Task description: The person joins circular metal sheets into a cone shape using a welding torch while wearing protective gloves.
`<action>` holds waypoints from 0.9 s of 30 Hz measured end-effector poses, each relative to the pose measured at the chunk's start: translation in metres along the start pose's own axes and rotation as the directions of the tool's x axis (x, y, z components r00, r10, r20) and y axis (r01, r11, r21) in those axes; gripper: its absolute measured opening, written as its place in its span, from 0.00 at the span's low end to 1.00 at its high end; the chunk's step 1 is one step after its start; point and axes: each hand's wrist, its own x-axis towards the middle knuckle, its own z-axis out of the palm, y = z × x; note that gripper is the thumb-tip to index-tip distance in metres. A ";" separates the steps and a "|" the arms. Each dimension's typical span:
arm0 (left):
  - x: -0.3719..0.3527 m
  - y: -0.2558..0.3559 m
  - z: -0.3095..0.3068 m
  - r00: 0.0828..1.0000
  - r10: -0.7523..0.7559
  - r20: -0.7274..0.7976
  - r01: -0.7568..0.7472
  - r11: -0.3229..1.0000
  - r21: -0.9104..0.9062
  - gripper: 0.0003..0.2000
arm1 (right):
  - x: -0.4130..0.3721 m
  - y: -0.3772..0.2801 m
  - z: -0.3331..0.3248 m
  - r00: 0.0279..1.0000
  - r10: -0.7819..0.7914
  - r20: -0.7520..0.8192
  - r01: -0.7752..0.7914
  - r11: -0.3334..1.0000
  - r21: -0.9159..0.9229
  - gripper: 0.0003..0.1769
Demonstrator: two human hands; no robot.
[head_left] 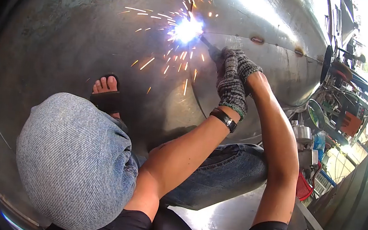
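In the head view, a welding torch (211,48) points up and to the left, its tip at a bright arc (188,29) throwing orange sparks. My left hand (232,86), in a grey knitted glove with a black band at the wrist, is closed around the torch. Pressed against it is my right hand (247,66) in a matching glove, also closed at the torch; some of its fingers are hidden behind the left one. The arc burns on a seam of a large curved metal sheet (269,15), and its glare hides the metal there. Brownish tack welds (257,40) mark a second seam to the right.
My denim-covered knees (77,161) and a sandalled foot (106,89) rest on the metal surface. To the right stand cluttered tools, cables, a red plastic basket (305,187) and a metal can (301,132). A metal bar (317,225) lies at lower right.
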 end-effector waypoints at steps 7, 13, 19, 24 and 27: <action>0.001 0.001 -0.002 0.998 -0.048 -0.030 0.049 0.998 0.047 0.21 | -0.015 -0.023 -0.019 0.983 0.053 0.174 -0.040 0.996 -0.077 0.23; 0.019 -0.016 -0.016 0.998 -0.062 0.008 0.062 0.998 -0.003 0.21 | 0.004 0.006 -0.002 0.999 -0.015 0.043 0.018 0.998 -0.062 0.23; 0.014 -0.012 -0.002 1.000 -0.022 -0.008 0.020 0.989 -0.150 0.21 | 0.005 -0.011 -0.003 0.997 0.058 -0.055 -0.056 0.997 0.047 0.25; 0.015 -0.009 -0.002 1.000 -0.001 0.004 0.001 0.992 -0.130 0.20 | -0.002 -0.012 -0.009 0.995 -0.095 0.022 0.097 0.981 -0.169 0.30; 0.007 -0.004 -0.003 0.999 0.019 -0.044 -0.016 0.998 0.060 0.21 | 0.000 -0.015 -0.007 0.997 0.053 0.060 -0.053 0.999 -0.003 0.31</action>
